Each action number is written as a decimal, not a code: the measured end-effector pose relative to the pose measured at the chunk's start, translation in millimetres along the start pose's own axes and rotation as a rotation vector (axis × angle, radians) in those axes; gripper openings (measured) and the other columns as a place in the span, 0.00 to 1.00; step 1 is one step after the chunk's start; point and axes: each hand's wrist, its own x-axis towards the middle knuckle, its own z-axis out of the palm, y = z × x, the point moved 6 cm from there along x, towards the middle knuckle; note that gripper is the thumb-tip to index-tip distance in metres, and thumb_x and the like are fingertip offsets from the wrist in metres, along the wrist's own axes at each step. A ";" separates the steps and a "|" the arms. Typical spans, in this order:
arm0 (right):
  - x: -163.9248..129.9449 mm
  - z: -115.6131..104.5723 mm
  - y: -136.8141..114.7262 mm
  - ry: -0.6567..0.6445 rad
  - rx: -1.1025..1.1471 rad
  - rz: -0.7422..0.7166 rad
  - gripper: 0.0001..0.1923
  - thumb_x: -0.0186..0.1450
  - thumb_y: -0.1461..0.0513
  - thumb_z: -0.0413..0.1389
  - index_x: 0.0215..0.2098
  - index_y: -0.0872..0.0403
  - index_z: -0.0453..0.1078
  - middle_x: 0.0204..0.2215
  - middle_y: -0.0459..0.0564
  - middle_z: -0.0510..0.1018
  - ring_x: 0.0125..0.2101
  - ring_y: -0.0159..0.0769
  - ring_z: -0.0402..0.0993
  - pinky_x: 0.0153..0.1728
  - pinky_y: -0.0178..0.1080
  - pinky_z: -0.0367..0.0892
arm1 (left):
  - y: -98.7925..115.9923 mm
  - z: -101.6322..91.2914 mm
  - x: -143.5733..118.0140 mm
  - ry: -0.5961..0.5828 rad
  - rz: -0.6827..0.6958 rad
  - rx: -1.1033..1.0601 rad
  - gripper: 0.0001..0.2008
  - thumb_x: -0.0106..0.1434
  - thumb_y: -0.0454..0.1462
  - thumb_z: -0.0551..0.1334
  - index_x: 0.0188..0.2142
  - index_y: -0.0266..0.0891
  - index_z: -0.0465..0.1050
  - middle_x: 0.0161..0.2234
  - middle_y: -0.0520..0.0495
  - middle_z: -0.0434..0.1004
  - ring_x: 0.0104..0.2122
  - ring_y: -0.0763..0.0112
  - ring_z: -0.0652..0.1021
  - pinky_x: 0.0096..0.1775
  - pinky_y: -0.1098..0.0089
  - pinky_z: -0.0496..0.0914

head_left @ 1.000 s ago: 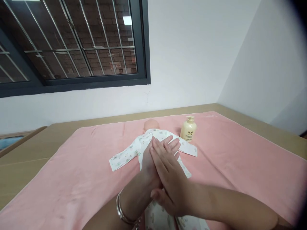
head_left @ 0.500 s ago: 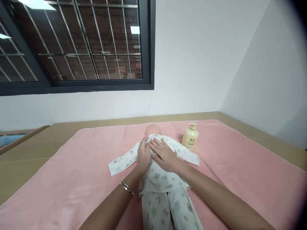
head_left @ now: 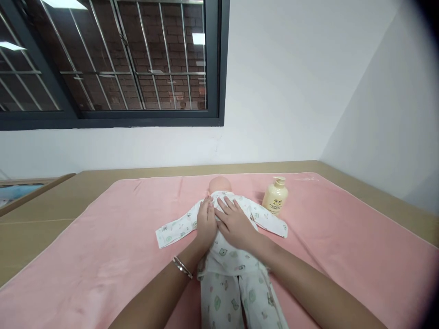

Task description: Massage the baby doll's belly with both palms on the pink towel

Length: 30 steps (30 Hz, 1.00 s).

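A baby doll lies stretched out, dressed in a white printed top and matching trousers. Only the smooth, bare top of its head shows beyond the collar. My left hand rests on the left side of the doll's upper body, fingers extended and close together. Flat on the chest area lies my right hand, its fingers somewhat spread. The two hands meet near the middle of the top. Both sleeves reach out sideways, and no doll hands show at the cuffs.
A pale yellow pump bottle stands beyond the right sleeve. Under everything spreads a pink sheet on a wooden surface. A white wall and a barred window rise behind. Something blue is at the far left.
The fingers of my right hand have spread a little and point further up the doll. My left hand stays in place. The whole view has shifted slightly.
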 end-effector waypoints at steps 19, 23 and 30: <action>3.3 -1.8 40.2 0.097 0.201 -0.092 0.22 0.71 0.53 0.45 0.60 0.46 0.63 0.64 0.49 0.58 0.66 0.40 0.46 0.64 0.52 0.44 | -6.3 6.3 4.6 -0.106 0.283 0.568 0.17 0.68 0.38 0.49 0.52 0.38 0.68 0.54 0.40 0.71 0.57 0.60 0.68 0.60 0.55 0.59; 1.6 2.4 52.2 0.184 0.198 0.038 0.23 0.70 0.53 0.45 0.60 0.49 0.63 0.65 0.51 0.56 0.66 0.42 0.47 0.63 0.54 0.44 | -7.3 11.0 8.0 -0.156 0.259 0.705 0.19 0.67 0.38 0.50 0.55 0.36 0.67 0.58 0.39 0.67 0.62 0.57 0.62 0.63 0.51 0.51; 2.6 11.6 49.2 0.215 0.099 0.251 0.28 0.70 0.53 0.43 0.64 0.59 0.56 0.65 0.58 0.56 0.65 0.45 0.47 0.63 0.52 0.46 | -10.1 18.2 19.0 -0.314 0.262 0.850 0.22 0.69 0.41 0.46 0.58 0.37 0.65 0.61 0.41 0.63 0.64 0.56 0.57 0.64 0.48 0.47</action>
